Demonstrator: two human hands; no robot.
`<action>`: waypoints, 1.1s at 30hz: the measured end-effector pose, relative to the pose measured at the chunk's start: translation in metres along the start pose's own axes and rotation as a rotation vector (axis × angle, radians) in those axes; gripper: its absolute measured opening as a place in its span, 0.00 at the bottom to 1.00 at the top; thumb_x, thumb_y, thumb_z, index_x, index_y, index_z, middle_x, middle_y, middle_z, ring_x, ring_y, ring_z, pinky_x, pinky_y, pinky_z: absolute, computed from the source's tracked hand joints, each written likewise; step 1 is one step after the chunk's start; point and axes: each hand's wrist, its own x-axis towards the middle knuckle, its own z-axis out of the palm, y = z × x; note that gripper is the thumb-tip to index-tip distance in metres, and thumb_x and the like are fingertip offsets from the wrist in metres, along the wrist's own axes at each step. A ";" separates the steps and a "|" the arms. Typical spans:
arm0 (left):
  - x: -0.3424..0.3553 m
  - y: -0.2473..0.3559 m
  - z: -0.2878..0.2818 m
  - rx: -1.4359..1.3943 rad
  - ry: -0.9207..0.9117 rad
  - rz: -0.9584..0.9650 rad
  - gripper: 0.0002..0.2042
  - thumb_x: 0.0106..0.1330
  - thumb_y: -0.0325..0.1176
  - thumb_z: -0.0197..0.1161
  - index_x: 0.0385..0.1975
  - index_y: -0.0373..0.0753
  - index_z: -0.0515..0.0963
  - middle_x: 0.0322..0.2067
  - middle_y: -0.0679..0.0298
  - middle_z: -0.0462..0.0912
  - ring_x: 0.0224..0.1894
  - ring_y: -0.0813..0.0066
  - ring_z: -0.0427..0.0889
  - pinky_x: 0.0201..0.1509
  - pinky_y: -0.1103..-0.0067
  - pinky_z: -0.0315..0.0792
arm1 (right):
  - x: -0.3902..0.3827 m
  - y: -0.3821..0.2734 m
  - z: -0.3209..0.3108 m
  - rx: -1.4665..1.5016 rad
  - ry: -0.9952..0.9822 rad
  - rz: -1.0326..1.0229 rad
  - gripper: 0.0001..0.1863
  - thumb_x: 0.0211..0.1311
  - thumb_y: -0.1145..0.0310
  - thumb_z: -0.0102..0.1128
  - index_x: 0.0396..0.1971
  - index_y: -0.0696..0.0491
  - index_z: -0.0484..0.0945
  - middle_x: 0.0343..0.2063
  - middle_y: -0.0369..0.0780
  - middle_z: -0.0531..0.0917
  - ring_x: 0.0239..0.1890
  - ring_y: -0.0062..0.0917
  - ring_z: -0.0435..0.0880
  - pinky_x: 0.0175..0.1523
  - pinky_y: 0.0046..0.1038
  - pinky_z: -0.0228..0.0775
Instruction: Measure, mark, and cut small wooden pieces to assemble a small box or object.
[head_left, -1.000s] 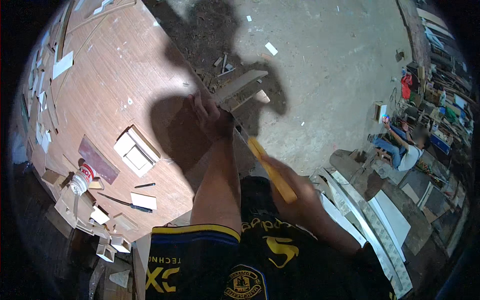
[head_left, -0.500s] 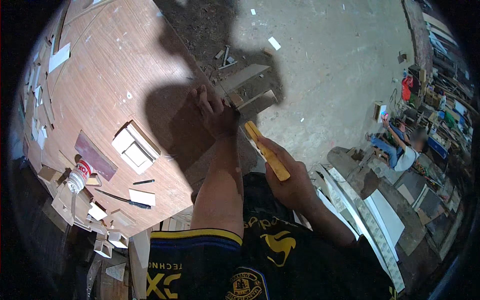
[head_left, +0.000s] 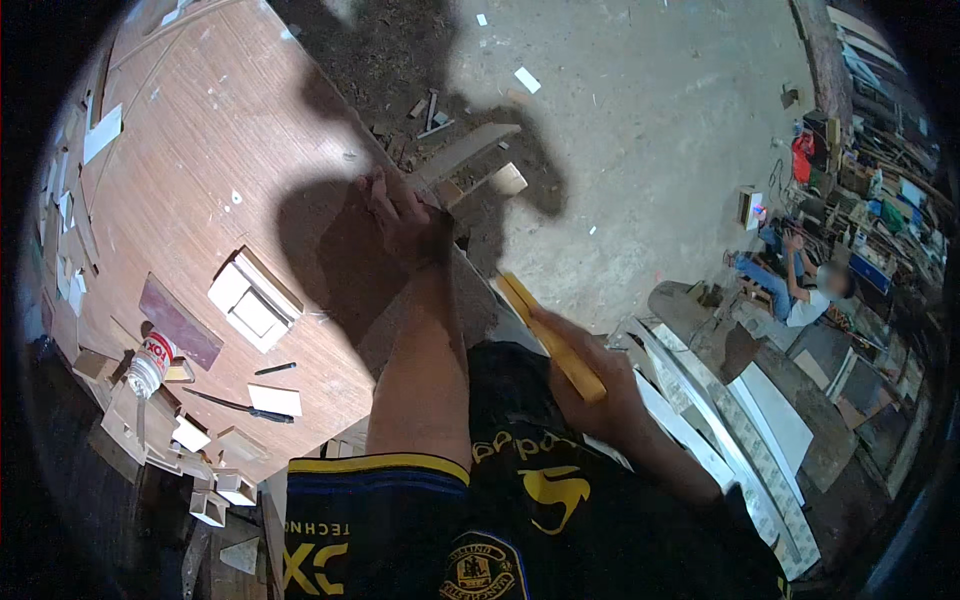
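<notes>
In my head view, the right hand (head_left: 616, 376), wrapped round the yellow-handled tool (head_left: 560, 352) beside the table (head_left: 220, 130), has just drawn back, which I read as a return stroke, while the left hand (head_left: 408, 225) lies at the table's edge, whether gripping anything I cannot tell

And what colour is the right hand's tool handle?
The tool handle is yellow, best in the head view.

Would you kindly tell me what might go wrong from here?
The yellow tool in the right hand slants toward the left hand by the table's edge, so a slip might hurt it. Shadow also falls over the left hand, possibly making its placement harder to judge.
</notes>
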 end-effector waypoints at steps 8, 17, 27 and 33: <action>0.001 -0.002 0.004 0.027 0.076 0.065 0.25 0.70 0.42 0.57 0.60 0.30 0.69 0.56 0.45 0.69 0.63 0.43 0.66 0.68 0.54 0.65 | -0.011 0.004 -0.010 -0.097 0.065 -0.301 0.41 0.55 0.81 0.60 0.70 0.46 0.59 0.40 0.55 0.84 0.37 0.44 0.88 0.43 0.38 0.83; 0.001 0.002 0.006 -0.091 0.022 -0.127 0.24 0.70 0.41 0.53 0.59 0.31 0.72 0.58 0.49 0.69 0.68 0.42 0.64 0.71 0.54 0.61 | -0.004 0.003 -0.010 -0.073 0.010 -0.221 0.40 0.57 0.80 0.59 0.70 0.42 0.59 0.47 0.53 0.83 0.42 0.43 0.87 0.48 0.35 0.82; 0.003 0.000 0.002 0.023 -0.024 -0.029 0.18 0.70 0.39 0.54 0.50 0.31 0.74 0.60 0.46 0.67 0.70 0.42 0.59 0.72 0.53 0.59 | 0.003 0.005 -0.012 -0.130 -0.049 -0.128 0.41 0.57 0.80 0.59 0.71 0.43 0.58 0.46 0.53 0.83 0.37 0.40 0.88 0.42 0.37 0.83; 0.000 -0.003 0.004 -0.106 0.066 -0.041 0.22 0.68 0.37 0.52 0.58 0.32 0.73 0.60 0.49 0.67 0.70 0.42 0.60 0.72 0.52 0.58 | -0.009 -0.010 -0.013 -0.092 -0.013 -0.188 0.36 0.58 0.82 0.57 0.68 0.48 0.63 0.50 0.52 0.82 0.43 0.38 0.87 0.46 0.35 0.82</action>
